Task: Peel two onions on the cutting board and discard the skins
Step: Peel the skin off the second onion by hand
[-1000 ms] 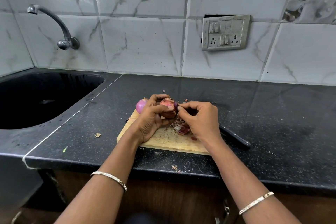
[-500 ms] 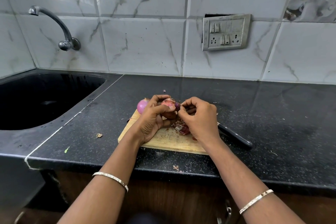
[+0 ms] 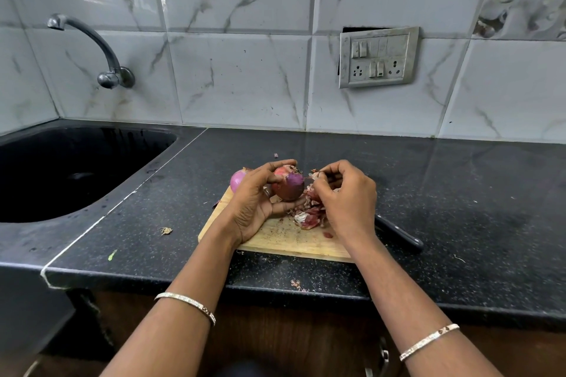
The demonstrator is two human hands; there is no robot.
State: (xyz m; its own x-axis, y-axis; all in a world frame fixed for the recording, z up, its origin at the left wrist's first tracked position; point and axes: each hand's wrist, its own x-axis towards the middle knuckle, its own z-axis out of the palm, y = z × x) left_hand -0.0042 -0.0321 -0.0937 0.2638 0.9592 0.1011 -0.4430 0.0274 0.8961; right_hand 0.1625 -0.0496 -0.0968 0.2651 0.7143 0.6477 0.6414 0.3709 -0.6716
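Note:
My left hand (image 3: 254, 196) grips a red onion (image 3: 289, 187) just above the wooden cutting board (image 3: 275, 237); part of its dry skin is off and purple flesh shows. My right hand (image 3: 346, 196) is beside the onion, fingertips pinched on a scrap of onion skin (image 3: 315, 175) at the onion's right side. A second onion (image 3: 237, 180), pink and peeled, rests at the board's far left corner, partly hidden behind my left hand. A pile of peeled skins (image 3: 309, 214) lies on the board between my hands.
A black-handled knife (image 3: 401, 234) lies on the black counter right of the board. A dark sink (image 3: 70, 174) with a tap (image 3: 101, 52) is at the left. Skin scraps (image 3: 166, 230) lie on the counter. A switch panel (image 3: 378, 56) is on the tiled wall.
My left hand has turned the onion so its purple peeled side shows. My right hand has pulled slightly away to the right with a bit of skin.

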